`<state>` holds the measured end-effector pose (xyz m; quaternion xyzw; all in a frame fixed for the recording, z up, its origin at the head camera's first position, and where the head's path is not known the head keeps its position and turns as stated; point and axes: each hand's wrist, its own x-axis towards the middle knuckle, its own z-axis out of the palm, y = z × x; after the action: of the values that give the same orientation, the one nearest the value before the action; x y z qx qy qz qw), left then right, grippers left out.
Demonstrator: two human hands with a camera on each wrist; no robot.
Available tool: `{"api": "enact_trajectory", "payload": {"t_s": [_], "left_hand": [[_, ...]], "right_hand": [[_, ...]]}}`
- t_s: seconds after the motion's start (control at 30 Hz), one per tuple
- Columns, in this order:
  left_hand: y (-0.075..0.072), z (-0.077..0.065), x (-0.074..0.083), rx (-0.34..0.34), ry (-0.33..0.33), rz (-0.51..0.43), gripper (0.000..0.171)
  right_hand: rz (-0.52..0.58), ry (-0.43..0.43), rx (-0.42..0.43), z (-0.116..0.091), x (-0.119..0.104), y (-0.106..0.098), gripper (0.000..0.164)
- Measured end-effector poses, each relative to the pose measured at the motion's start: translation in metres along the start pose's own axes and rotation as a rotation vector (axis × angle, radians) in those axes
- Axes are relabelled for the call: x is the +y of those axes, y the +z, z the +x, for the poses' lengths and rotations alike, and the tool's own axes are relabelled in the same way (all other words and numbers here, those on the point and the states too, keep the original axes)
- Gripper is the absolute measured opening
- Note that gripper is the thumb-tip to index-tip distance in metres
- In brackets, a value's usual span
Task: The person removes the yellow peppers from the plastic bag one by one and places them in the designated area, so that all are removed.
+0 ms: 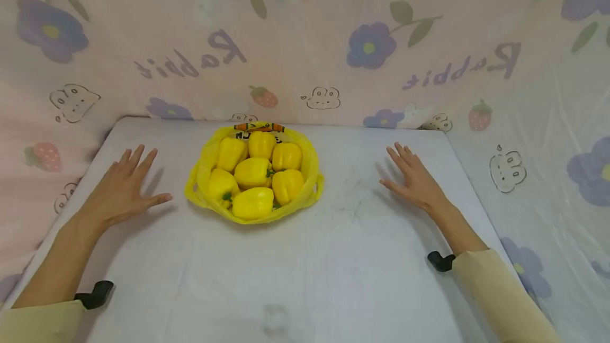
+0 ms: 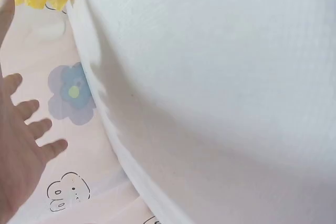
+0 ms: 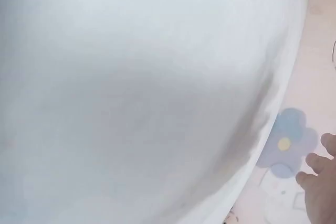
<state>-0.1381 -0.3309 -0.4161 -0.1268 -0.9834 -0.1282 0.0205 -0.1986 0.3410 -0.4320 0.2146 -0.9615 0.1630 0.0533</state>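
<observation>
The left hand is spread wide and empty, near the bag. The right hand is empty too, stretched out, farther off on the other side. The bag sits on the table, full of yellow peppers. Its bottom is hidden. Each wrist view cuts off part of its hand.

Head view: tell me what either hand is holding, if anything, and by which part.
Nothing; left hand and right hand are both apart from the yellow bag.
</observation>
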Motion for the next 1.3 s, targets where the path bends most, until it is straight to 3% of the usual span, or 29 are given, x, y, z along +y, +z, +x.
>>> {"api": "enact_trajectory", "payload": {"t_s": [0.47,0.67,0.93,1.3], "left_hand": [[0.000,0.005,0.018,0.099,0.045,-0.129,0.113],[0.000,0.007,0.029,0.075,0.048,-0.203,0.111],[0.003,0.012,0.040,0.100,0.132,-0.297,0.109],[0.002,0.017,0.055,-0.017,0.087,-0.379,0.104]], "right_hand": [[0.090,-0.162,0.090,0.022,-0.035,-0.003,0.084],[0.158,-0.201,0.102,0.029,-0.053,-0.005,0.081],[0.269,-0.261,0.118,0.041,-0.075,0.004,0.073],[0.401,-0.325,0.112,0.055,-0.101,0.009,0.068]]}}
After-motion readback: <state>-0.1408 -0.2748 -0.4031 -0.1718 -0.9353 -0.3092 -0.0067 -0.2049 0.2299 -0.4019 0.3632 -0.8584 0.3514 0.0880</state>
